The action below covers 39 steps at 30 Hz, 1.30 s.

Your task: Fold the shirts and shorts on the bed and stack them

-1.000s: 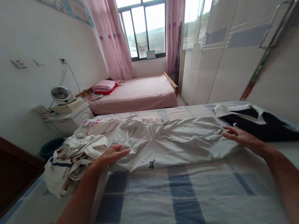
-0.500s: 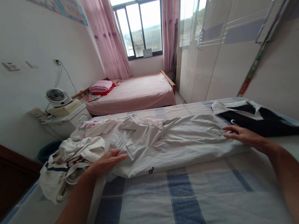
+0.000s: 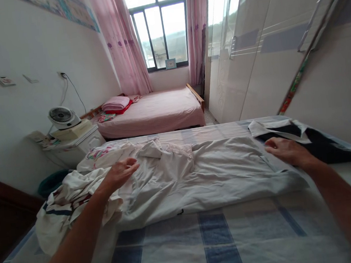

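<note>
A pale grey garment (image 3: 223, 172) lies spread lengthwise across the bed, wrinkled, with a small black mark at its near edge. My left hand (image 3: 122, 174) is over its left end, fingers loosely bent and apart, with no cloth seen between them. At the right end is my right hand (image 3: 286, 150), its fingers curved downward beside the cloth; nothing shows in its grip. A black garment with a white collar (image 3: 326, 146) lies behind and right of this hand. Left of my left hand sits a crumpled heap of white clothes (image 3: 59, 213).
A checked blue and white sheet (image 3: 216, 231) covers the near bed. Beyond stands a pink-covered bed (image 3: 167, 111) by the window. To the left are a small fan (image 3: 64, 116) on a cabinet and a green bin (image 3: 51, 182). A tall wardrobe (image 3: 267, 56) lines the right.
Both hands have moved farther back over the garment and their fingers are more bent. The garment's near edge has shifted toward me, and its black mark shows less. The view has tilted slightly.
</note>
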Motion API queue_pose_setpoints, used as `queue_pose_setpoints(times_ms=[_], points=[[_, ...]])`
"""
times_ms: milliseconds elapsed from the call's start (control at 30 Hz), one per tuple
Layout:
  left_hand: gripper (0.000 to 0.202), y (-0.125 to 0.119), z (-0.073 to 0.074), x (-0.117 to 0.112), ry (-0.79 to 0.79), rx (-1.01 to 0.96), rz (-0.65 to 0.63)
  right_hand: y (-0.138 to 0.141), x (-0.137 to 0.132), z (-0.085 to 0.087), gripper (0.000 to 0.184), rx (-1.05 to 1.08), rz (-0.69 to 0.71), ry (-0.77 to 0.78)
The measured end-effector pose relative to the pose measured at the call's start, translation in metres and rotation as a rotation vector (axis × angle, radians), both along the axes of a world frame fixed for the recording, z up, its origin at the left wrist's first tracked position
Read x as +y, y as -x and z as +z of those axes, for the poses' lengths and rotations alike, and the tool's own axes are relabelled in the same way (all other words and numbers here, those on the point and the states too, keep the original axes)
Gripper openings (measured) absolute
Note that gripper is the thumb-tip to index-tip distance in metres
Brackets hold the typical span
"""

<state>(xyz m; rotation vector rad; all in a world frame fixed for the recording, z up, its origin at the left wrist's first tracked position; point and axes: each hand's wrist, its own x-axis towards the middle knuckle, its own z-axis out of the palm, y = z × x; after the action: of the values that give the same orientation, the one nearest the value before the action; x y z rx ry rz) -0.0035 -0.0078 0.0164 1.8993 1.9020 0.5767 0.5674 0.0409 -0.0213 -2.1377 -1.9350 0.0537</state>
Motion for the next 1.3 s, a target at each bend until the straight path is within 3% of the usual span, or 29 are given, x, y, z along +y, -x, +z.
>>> queue_pose_setpoints(times_ms=[67,133,267,367,500,600,800,967,1033,1133,1200,1300], points=[[0.049,-0.005,-0.005,0.034,-0.168,0.160,0.010,0.023,0.026,0.000,0.040,-0.032,0.055,-0.034],[0.060,-0.008,-0.013,0.065,-0.214,0.290,-0.016,0.045,0.052,-0.002,0.045,-0.036,0.122,-0.041],[0.086,-0.010,-0.031,0.112,-0.053,0.353,-0.061,0.072,0.094,-0.014,0.051,-0.078,0.220,-0.024],[0.086,-0.014,-0.038,0.128,-0.029,0.320,-0.114,0.080,0.110,-0.024,0.053,-0.107,0.317,0.040],[0.058,-0.023,-0.036,0.130,-0.077,0.299,-0.090,0.082,0.110,-0.024,0.030,-0.123,0.297,0.058],[0.028,-0.028,-0.027,0.120,-0.104,0.323,-0.018,0.080,0.094,-0.013,0.028,-0.020,0.251,0.000],[0.028,-0.023,0.008,0.101,-0.401,0.390,0.117,0.079,0.061,0.028,0.028,0.349,0.080,-0.168],[0.030,-0.029,0.030,0.120,-0.495,0.411,0.246,0.092,0.080,0.051,0.025,0.424,-0.025,-0.330],[0.035,-0.034,0.029,0.134,-0.487,0.393,0.285,0.098,0.097,0.050,0.026,0.393,-0.036,-0.375],[0.053,-0.039,0.018,0.146,-0.402,0.337,0.256,0.103,0.115,0.034,0.035,0.270,0.010,-0.404],[0.056,-0.038,0.006,0.140,-0.317,0.307,0.192,0.101,0.112,0.018,0.041,0.230,0.082,-0.368],[0.041,-0.030,-0.014,0.106,-0.246,0.298,0.076,0.090,0.087,-0.006,0.040,0.245,0.217,-0.279]])
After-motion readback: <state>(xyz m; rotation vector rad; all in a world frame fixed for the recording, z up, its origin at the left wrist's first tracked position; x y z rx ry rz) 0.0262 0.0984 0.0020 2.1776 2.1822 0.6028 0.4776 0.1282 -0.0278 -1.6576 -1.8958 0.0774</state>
